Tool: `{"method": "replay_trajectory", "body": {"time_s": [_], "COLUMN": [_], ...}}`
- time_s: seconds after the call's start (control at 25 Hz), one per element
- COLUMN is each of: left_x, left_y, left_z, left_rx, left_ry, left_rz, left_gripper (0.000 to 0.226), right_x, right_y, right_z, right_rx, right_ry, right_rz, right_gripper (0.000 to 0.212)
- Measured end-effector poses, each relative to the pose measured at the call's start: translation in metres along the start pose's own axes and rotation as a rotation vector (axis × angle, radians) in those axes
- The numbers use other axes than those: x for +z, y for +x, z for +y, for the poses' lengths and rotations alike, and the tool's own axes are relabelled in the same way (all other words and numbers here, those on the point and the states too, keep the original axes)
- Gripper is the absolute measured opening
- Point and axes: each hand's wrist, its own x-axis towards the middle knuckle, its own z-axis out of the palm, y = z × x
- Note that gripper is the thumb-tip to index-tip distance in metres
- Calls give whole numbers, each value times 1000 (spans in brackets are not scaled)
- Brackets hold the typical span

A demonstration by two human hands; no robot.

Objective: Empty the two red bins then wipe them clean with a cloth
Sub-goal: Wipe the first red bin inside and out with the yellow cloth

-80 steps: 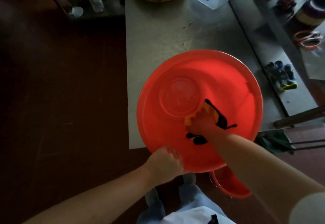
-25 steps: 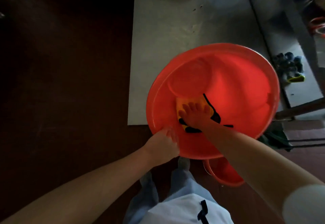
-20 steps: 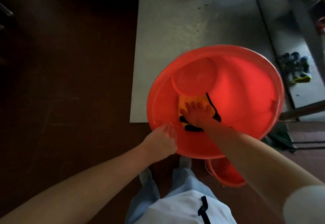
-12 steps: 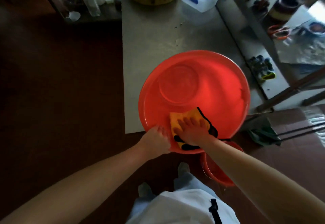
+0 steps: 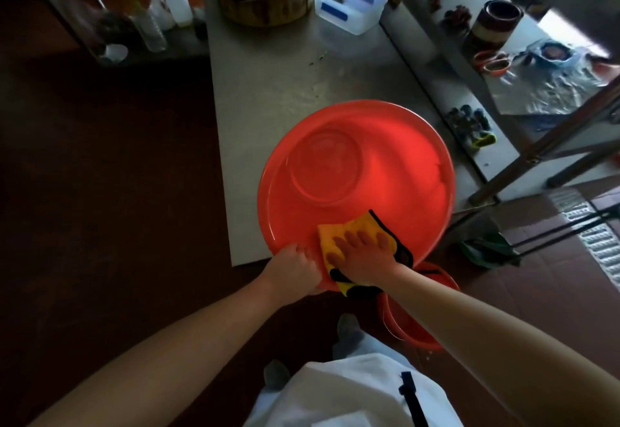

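I judge the empty big bin (image 5: 402, 191) on the bench (image 5: 268, 91) half-wiped: my left hand (image 5: 295, 269) grips its near rim, my right hand (image 5: 362, 255) presses the cloth (image 5: 349, 228) flat inside, and the floor bin (image 5: 422, 336) waits.

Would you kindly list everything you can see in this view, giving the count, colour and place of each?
large bin: one, red, on the table's near end, overhanging the edge
small bin: one, red, on the floor under the right forearm
cloth: one, yellow with black edging, inside the large bin at its near rim
table: one, grey metal, centre
plastic box: one, clear with blue patches, table's far end
wooden block: one, brown, round, table's far end
jar: one, dark brown, right-hand shelf
left hand: grips the large bin's near rim
right hand: fingers spread flat on the cloth
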Motion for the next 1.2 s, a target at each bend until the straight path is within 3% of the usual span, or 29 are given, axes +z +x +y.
{"method": "replay_trajectory", "body": {"time_s": [0.16, 0.32, 0.52, 0.68, 0.8, 0.96, 1.08, 1.2], "left_x": [8, 12, 16, 10, 8, 6, 12, 11], "left_y": [4, 9, 11, 7, 7, -3, -8, -13], "left_z": [4, 7, 9, 1, -11, -32, -45, -63], "left_rx": [65, 7, -49, -50, 43, 112, 150, 161], "left_ry": [-52, -5, -21, -63, -112, -1, 20, 8], "left_rz": [37, 87, 55, -26, -21, -98, -129, -75], "left_gripper": [56, 57, 65, 77, 84, 69, 70, 51], "right_x": [-6, -11, -21, -23, -31, -40, -40, -39], "right_y": [45, 95, 134, 115, 84, 25, -15, -35], "right_z": [5, 10, 8, 6, 3, 4, 6, 10], "right_rx": [-17, -55, -67, -71, -118, -215, -269, -290], "right_ry": [43, 30, 13, -5, -4, -12, -152, -297], "right_rz": [-47, 1, -135, -164, -201, -198, -170, -109], "right_gripper": [69, 63, 68, 74, 77, 96, 115, 109]}}
